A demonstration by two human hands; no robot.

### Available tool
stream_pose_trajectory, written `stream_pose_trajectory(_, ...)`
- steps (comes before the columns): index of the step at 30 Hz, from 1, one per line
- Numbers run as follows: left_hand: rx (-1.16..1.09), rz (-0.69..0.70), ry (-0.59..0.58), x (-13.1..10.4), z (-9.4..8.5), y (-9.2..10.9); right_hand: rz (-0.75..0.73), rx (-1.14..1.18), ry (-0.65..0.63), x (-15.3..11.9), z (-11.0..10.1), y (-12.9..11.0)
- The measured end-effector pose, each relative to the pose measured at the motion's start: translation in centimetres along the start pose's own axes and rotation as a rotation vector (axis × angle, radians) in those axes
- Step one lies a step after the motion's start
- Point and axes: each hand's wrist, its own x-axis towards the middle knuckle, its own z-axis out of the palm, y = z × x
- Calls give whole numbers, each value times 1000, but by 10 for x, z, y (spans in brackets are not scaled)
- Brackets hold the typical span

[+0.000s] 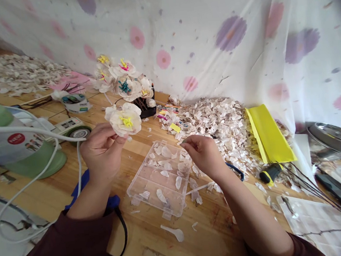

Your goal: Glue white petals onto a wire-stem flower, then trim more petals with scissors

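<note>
My left hand [102, 152] is closed, pinching from below a white handmade flower [123, 120] with crinkled petals and a yellow centre. To the right, above the far edge of a clear compartment box [175, 203], my right hand [202, 153] has thumb and fingers pressed together. Whatever is in that pinch is too small to name. Loose white petals [161, 195] are scattered over the box. Beyond my left hand, a bunch of similar white flowers [129, 87], with yellow, pink and teal centres, stands in a dark holder [148, 110].
A big heap of petals [215, 118] lies by the patterned curtain [196, 30]. Folded yellow paper [271, 133] and a yellow-black handled tool [270, 174] sit at right. On the left are a green bottle [41, 159], white cables [35, 126] and a tape roll [76, 104].
</note>
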Motion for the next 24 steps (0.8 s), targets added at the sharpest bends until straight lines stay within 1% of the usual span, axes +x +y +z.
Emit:
stream_pose_trajectory(5,-12,-8,-7,0,-1,1,-15,-2,59,-2,-6,-7)
stream_pose_trajectory(9,-35,20,-13,0,-1,-1,-14,-25,171,-6,-13,-14)
stream_pose_trajectory(11,-42,20,-16,-1,-1,-2,-30,-58,242,-8,-16,-17)
stream_pose_trajectory(12,-36,18,-16,-1,-1,-2,-41,-81,258,-9,-17,-18)
stream_pose_trajectory(13,-30,17,-13,-1,-1,-2,-46,-111,236,-9,-17,-18)
stream_pose_trajectory(14,-27,17,-10,-1,0,-2,-44,-143,174,-8,-17,-18)
stream_pose_trajectory(17,-31,20,-23,-1,0,-1,-15,-215,-108,-5,-12,-11)
stream_pose_trajectory(18,-33,27,-30,-1,0,0,-12,-227,-181,-4,-9,-8)
stream_pose_trajectory(21,-38,55,-43,0,0,1,-28,-246,-295,-1,-1,3)
stream_pose_trajectory(24,-39,72,-53,-1,0,2,-37,-284,-359,0,1,8)
